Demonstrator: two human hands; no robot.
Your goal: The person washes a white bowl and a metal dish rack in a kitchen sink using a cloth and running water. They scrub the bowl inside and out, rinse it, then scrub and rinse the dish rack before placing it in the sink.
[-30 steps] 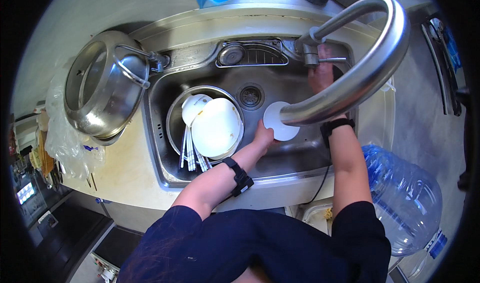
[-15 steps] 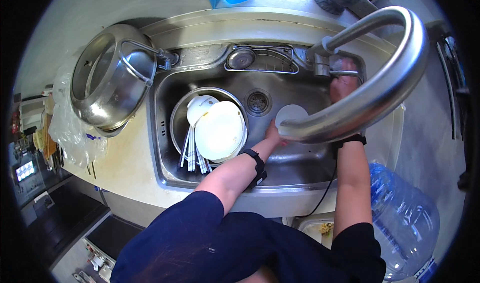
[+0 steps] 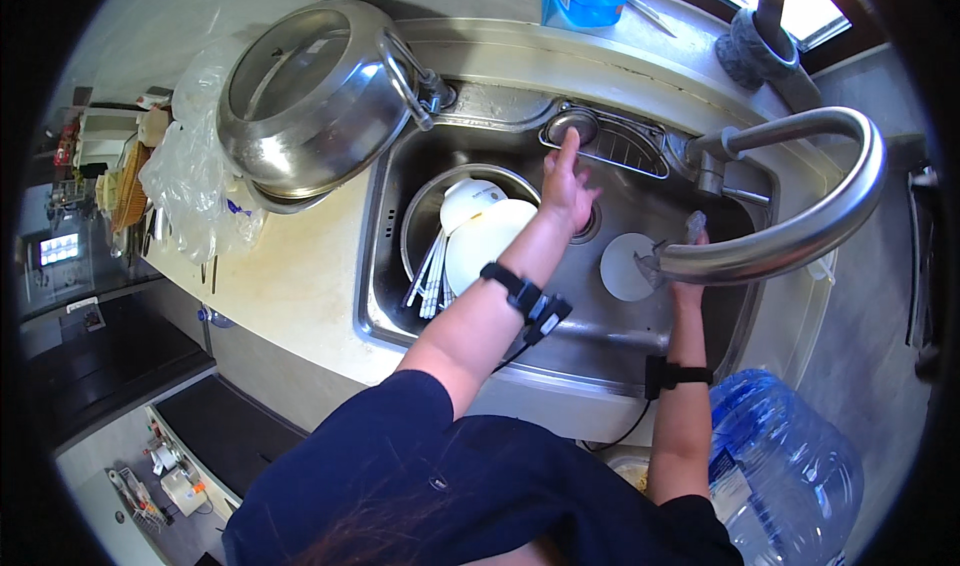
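My left hand [image 3: 568,191] is over the sink near the drain, fingers apart and nothing in it. Its fingertips point toward a round metal lid-like piece [image 3: 574,126] in the wire rack at the sink's back edge. A small round white dish [image 3: 624,269] is in the right half of the sink, below the faucet's spout end, where a clear splash shows. Just right of that dish is my right hand [image 3: 687,294], partly covered by the curved faucet [image 3: 800,246]; its fingers are mostly hidden, with something clear and glistening at their tips.
In the sink's left side, a metal basin [image 3: 413,228] holds a white plate [image 3: 485,244], a white bowl [image 3: 470,204] and several chopsticks [image 3: 432,284]. A large steel pot [image 3: 310,106] and a plastic bag [image 3: 200,166] sit left; a big clear water bottle [image 3: 790,466] stands at lower right.
My left hand has left the white dish and moved up toward the rack. My right hand has come down from the faucet handle to beside the dish. The whole view has shifted.
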